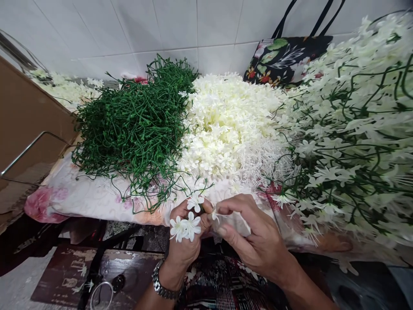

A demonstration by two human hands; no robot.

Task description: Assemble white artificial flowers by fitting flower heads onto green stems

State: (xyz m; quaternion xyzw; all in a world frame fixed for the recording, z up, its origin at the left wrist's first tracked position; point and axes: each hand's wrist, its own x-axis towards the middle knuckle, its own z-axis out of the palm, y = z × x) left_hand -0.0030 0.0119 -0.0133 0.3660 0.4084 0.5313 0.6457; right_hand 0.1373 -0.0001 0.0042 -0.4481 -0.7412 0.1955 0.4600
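My left hand [190, 228] is closed on a green plastic flower stem, most of it hidden by the fingers. Several white artificial flowers [185, 227] show on that stem, over the back of the hand and at the fingers. A small white blossom [214, 214] sits between the left thumb and the right fingertips. My right hand [251, 232] is bent in a loose pinch at this blossom, the index fingertip touching it and the thumb slightly below. Beyond the hands lie a heap of green plastic stems [129, 129] and a heap of loose white flower heads [226, 116].
On the right rises a large pile of assembled white flower sprays [351, 150]. A floral cloth [93, 198] covers the work surface. At left stands a brown cardboard box [32, 107]. Against the tiled wall rests a black floral bag [287, 60]. A worn wooden board [58, 275] lies below.
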